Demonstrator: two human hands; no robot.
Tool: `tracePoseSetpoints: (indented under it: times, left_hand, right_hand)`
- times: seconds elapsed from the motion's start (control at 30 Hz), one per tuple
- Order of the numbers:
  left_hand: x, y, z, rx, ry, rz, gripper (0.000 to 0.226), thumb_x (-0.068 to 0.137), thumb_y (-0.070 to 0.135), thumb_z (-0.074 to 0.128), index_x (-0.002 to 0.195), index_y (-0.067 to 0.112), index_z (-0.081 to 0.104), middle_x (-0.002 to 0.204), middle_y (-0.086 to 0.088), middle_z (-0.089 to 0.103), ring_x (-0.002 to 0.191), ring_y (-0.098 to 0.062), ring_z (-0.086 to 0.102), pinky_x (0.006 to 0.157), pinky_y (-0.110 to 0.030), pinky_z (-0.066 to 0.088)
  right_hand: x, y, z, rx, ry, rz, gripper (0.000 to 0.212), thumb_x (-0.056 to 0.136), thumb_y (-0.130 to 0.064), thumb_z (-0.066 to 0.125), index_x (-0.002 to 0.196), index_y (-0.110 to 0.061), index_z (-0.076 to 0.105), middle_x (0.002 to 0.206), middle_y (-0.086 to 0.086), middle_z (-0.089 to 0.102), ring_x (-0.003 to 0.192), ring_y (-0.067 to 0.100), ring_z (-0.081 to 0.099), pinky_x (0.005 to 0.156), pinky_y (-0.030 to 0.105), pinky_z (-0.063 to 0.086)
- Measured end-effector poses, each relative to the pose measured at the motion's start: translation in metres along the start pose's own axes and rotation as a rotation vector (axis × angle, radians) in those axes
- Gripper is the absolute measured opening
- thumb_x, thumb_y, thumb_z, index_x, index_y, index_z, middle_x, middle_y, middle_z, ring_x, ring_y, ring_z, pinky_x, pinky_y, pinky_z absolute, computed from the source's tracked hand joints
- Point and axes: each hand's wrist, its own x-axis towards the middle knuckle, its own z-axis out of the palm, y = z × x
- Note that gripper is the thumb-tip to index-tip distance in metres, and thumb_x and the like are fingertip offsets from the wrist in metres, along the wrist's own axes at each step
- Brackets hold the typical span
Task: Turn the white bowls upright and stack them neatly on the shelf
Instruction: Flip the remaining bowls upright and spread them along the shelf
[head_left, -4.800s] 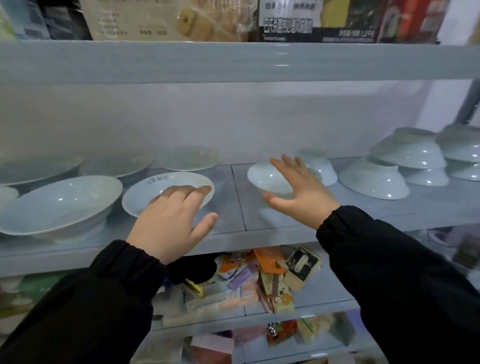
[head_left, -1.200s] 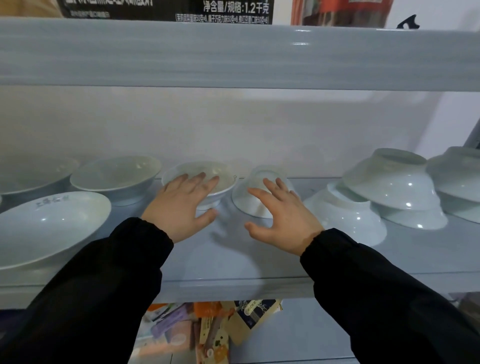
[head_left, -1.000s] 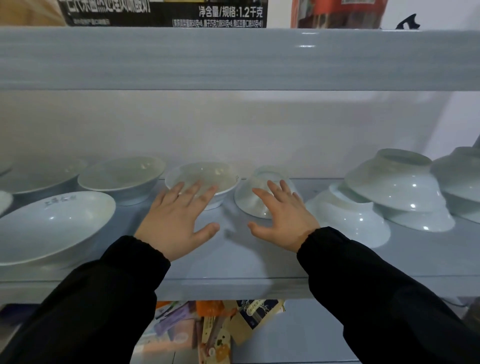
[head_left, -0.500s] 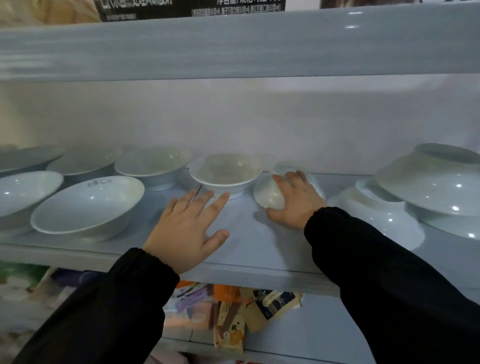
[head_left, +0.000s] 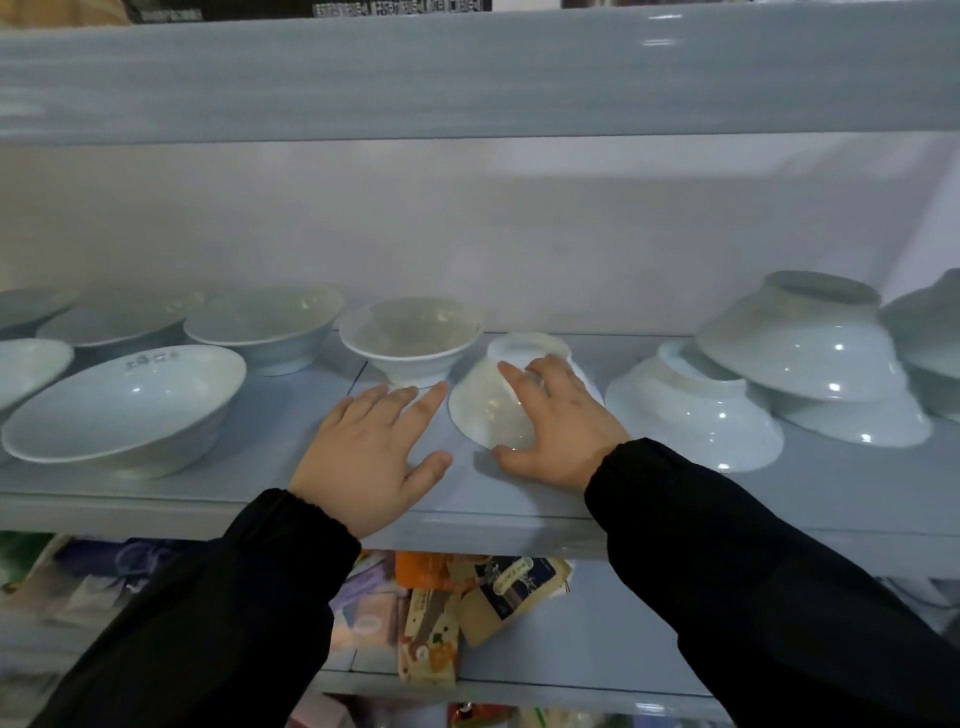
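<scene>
about halfway, i'd say: left of the small upright bowl (head_left: 410, 338) the wide bowls (head_left: 124, 400) sit mouth-up, and right of it a heap (head_left: 696, 410) lies overturned. just right of it the right hand (head_left: 558, 431) curls over a tipped bowl (head_left: 485, 400) on the shelf (head_left: 779, 499), its foot up and back, its mouth towards us. the left hand (head_left: 369, 447) lies flat in front of it, holding nothing.

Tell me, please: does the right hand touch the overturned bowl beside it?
Touching. The head view shows the fingers of the right hand lying over the side of the overturned bowl, with the thumb pressed at its near rim.
</scene>
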Motion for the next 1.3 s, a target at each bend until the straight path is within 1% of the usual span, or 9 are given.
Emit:
tracePoseSetpoints:
  times: [0.13, 0.37, 0.7, 0.87, 0.93, 1.0, 1.07, 1.2, 1.3]
  left_hand:
    - [0.000, 0.004, 0.001, 0.007, 0.007, -0.006, 0.076, 0.091, 0.070, 0.025, 0.156, 0.030, 0.023, 0.146, -0.006, 0.052, 0.134, -0.031, 0.045, 0.110, -0.049, 0.037]
    - [-0.006, 0.012, 0.003, -0.004, 0.022, -0.007, 0.076, 0.091, 0.069, 0.027, 0.154, 0.026, 0.030, 0.139, -0.006, 0.056, 0.129, -0.030, 0.049, 0.106, -0.050, 0.041]
    - [-0.019, 0.026, 0.001, 0.011, 0.033, -0.016, 0.078, 0.090, 0.071, 0.020, 0.156, 0.030, 0.022, 0.146, -0.001, 0.050, 0.136, -0.026, 0.042, 0.112, -0.049, 0.034]
    - [-0.028, 0.030, -0.004, -0.003, 0.033, -0.015, 0.077, 0.089, 0.070, 0.018, 0.156, 0.032, 0.018, 0.148, 0.001, 0.047, 0.138, -0.024, 0.039, 0.114, -0.048, 0.030]
    - [-0.032, 0.029, -0.005, -0.012, 0.031, -0.018, 0.077, 0.089, 0.070, 0.018, 0.156, 0.032, 0.018, 0.148, 0.001, 0.048, 0.137, -0.025, 0.039, 0.114, -0.048, 0.031]
    - [-0.035, 0.029, -0.006, -0.015, 0.023, -0.026, 0.077, 0.089, 0.071, 0.017, 0.156, 0.033, 0.018, 0.149, 0.001, 0.046, 0.138, -0.025, 0.038, 0.114, -0.048, 0.030]
    - [-0.039, 0.028, -0.008, -0.016, 0.021, -0.036, 0.078, 0.088, 0.071, 0.016, 0.156, 0.032, 0.018, 0.149, 0.001, 0.046, 0.139, -0.025, 0.038, 0.115, -0.047, 0.029]
    - [-0.046, 0.024, -0.015, -0.027, 0.026, -0.052, 0.081, 0.087, 0.072, 0.015, 0.156, 0.031, 0.020, 0.149, 0.000, 0.046, 0.138, -0.026, 0.038, 0.114, -0.047, 0.030]
    - [-0.053, 0.017, -0.023, -0.017, 0.056, -0.070, 0.078, 0.089, 0.070, 0.021, 0.154, 0.027, 0.030, 0.143, -0.003, 0.052, 0.133, -0.029, 0.045, 0.111, -0.049, 0.035]
  right_hand:
    - [-0.015, 0.000, -0.001, 0.027, 0.026, -0.022, 0.097, 0.076, -0.066, 0.057, 0.155, -0.032, 0.013, 0.147, 0.003, 0.022, 0.140, 0.027, 0.027, 0.113, 0.041, 0.035]
    - [-0.036, -0.005, -0.007, 0.022, 0.033, -0.048, 0.093, 0.076, -0.064, 0.061, 0.153, -0.030, 0.019, 0.142, 0.002, 0.024, 0.136, 0.026, 0.033, 0.107, 0.040, 0.042]
    - [-0.058, -0.013, -0.012, 0.017, 0.081, -0.089, 0.092, 0.069, -0.073, 0.054, 0.145, -0.030, 0.029, 0.134, 0.000, 0.028, 0.130, 0.022, 0.037, 0.103, 0.035, 0.045]
    - [-0.069, -0.019, -0.013, -0.020, 0.083, -0.148, 0.096, 0.066, -0.069, 0.067, 0.143, -0.026, 0.029, 0.132, 0.000, 0.029, 0.131, 0.023, 0.033, 0.103, 0.038, 0.045]
    - [-0.072, -0.019, -0.009, -0.072, 0.077, -0.181, 0.106, 0.063, -0.069, 0.071, 0.146, -0.022, 0.025, 0.135, 0.002, 0.029, 0.137, 0.027, 0.028, 0.109, 0.042, 0.041]
    - [-0.072, -0.018, -0.005, -0.165, 0.074, -0.224, 0.120, 0.061, -0.073, 0.073, 0.152, -0.019, 0.016, 0.145, 0.005, 0.029, 0.146, 0.031, 0.018, 0.118, 0.047, 0.030]
    - [-0.071, -0.017, -0.002, -0.247, 0.082, -0.270, 0.124, 0.064, -0.071, 0.074, 0.156, -0.019, 0.009, 0.152, 0.008, 0.028, 0.150, 0.033, 0.011, 0.119, 0.055, 0.022]
    - [-0.067, -0.023, -0.005, -0.293, 0.042, -0.322, 0.105, 0.069, -0.056, 0.077, 0.153, -0.028, 0.021, 0.152, 0.013, 0.028, 0.148, 0.036, 0.012, 0.117, 0.063, 0.019]
    - [-0.064, -0.029, -0.011, -0.256, 0.007, -0.324, 0.096, 0.074, -0.053, 0.073, 0.153, -0.034, 0.022, 0.152, 0.012, 0.021, 0.145, 0.033, 0.010, 0.119, 0.058, 0.012]
